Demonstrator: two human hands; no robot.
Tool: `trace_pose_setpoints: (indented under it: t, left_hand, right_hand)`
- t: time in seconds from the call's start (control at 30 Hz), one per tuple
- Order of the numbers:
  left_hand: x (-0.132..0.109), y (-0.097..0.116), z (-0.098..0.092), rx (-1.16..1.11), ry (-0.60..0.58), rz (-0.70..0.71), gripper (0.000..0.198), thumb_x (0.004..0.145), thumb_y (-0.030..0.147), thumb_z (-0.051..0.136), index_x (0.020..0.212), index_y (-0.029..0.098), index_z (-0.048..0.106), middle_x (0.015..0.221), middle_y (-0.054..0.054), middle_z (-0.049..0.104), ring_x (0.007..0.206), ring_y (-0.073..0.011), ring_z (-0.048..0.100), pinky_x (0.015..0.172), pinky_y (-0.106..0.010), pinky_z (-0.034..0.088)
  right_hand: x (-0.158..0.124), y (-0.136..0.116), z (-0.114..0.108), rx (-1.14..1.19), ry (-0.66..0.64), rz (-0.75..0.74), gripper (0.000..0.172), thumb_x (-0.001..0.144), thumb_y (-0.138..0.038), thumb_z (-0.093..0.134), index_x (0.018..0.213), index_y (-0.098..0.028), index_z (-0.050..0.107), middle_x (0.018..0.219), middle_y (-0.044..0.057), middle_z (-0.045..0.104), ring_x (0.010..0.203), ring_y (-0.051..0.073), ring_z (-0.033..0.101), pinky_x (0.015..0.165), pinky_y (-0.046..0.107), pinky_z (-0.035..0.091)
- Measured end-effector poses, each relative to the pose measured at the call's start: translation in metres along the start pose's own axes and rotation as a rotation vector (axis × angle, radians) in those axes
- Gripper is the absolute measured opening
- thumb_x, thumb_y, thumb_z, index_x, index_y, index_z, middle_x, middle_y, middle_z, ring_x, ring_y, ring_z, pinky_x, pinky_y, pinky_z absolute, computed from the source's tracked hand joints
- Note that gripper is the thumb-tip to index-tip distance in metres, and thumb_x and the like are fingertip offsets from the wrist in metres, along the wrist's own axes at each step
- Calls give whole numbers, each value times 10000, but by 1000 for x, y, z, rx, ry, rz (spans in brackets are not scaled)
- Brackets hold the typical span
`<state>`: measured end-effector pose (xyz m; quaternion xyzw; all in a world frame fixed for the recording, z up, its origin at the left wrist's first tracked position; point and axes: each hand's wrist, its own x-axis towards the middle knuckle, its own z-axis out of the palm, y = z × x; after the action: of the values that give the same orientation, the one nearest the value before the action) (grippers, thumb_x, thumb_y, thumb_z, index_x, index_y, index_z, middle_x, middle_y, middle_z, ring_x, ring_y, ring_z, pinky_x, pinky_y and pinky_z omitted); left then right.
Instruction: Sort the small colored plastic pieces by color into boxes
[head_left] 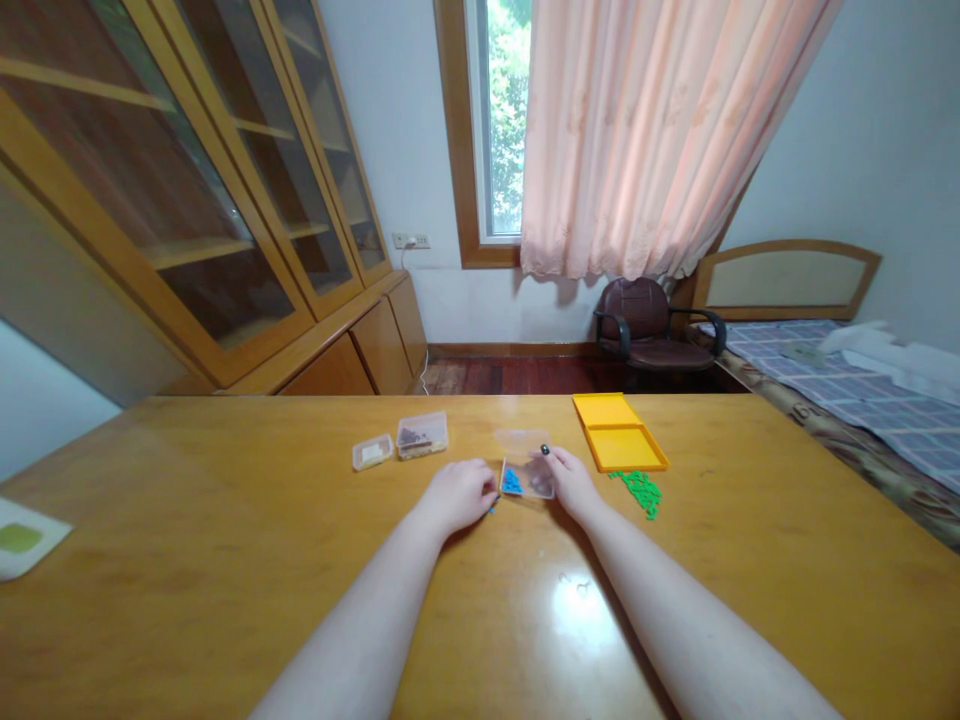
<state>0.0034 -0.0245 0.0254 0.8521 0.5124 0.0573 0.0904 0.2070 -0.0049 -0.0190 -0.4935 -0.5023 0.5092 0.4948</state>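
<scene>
Near the middle of the table, my right hand (570,480) grips the right side of a small clear plastic box (536,486). The box is tilted, its lid (521,437) stands open behind it, and a heap of small blue pieces (512,481) lies in its left part. Just left of the box, the fingers of my left hand (461,493) are curled together and pointing down. A tiny blue piece (492,511) shows at their tips, against the tabletop; its exact shape is too small to make out.
Right of the hands lie a yellow hinged case (622,446), open flat, and a scatter of small green pieces (643,493). To the left stand a clear box with dark pieces (421,436) and a smaller clear container (373,453). A white-and-green object (30,537) sits at the table's left edge.
</scene>
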Motion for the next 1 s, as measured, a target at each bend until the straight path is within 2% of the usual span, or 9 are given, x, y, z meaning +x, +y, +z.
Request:
trace_pose_setpoints:
  t: [0.13, 0.3, 0.57, 0.67, 0.83, 0.93, 1.0]
  left_hand:
    - [3, 4, 7, 10, -34, -24, 131, 755, 326, 554, 771, 220, 629, 817, -35, 631, 753, -177, 580, 665, -259, 411]
    - [5, 3, 9, 15, -74, -57, 127, 776, 274, 518, 738, 214, 622, 806, -41, 635, 733, -178, 583, 644, -258, 409]
    - [3, -4, 9, -49, -63, 1, 117, 767, 252, 527, 708, 197, 611, 757, -34, 633, 689, -162, 567, 614, -241, 385]
    - [3, -6, 3, -131, 11, -6, 145, 786, 277, 516, 732, 188, 617, 771, -31, 625, 708, -150, 564, 650, -237, 400]
    - [8, 3, 6, -278, 280, 30, 177, 838, 274, 462, 896, 194, 609, 909, -31, 618, 844, -144, 562, 777, -250, 425]
    - [9, 6, 11, -252, 289, 80, 243, 844, 237, 457, 1055, 211, 575, 1035, -42, 603, 924, -154, 559, 830, -262, 424]
    - [9, 3, 10, -205, 266, 79, 253, 849, 232, 452, 1070, 215, 573, 1047, -46, 599, 933, -159, 559, 838, -265, 421]
  right_hand:
    - [0, 1, 0, 25, -5, 12, 433, 723, -544, 523, 832, -141, 637, 674, 46, 633, 513, 134, 541, 476, 250, 448]
    - [-1, 0, 1, 56, -15, 33, 427, 728, -534, 526, 843, -135, 629, 662, 41, 625, 485, 118, 523, 462, 238, 438]
    - [0, 1, 1, 50, -4, 20, 449, 712, -551, 539, 832, -129, 637, 664, 49, 636, 496, 123, 536, 475, 243, 440]
    - [1, 4, 0, 21, -3, 5, 452, 717, -550, 530, 835, -127, 640, 665, 49, 641, 502, 129, 549, 479, 244, 436]
    - [2, 5, 0, -17, -1, -5, 454, 728, -545, 511, 849, -129, 644, 699, 59, 652, 517, 139, 556, 491, 253, 441]
    - [2, 3, 0, -45, 20, -43, 427, 731, -524, 516, 819, -128, 650, 683, 53, 643, 555, 144, 555, 530, 255, 447]
    - [1, 1, 0, -41, 16, -43, 420, 736, -514, 514, 818, -125, 648, 670, 51, 635, 555, 143, 551, 524, 252, 444]
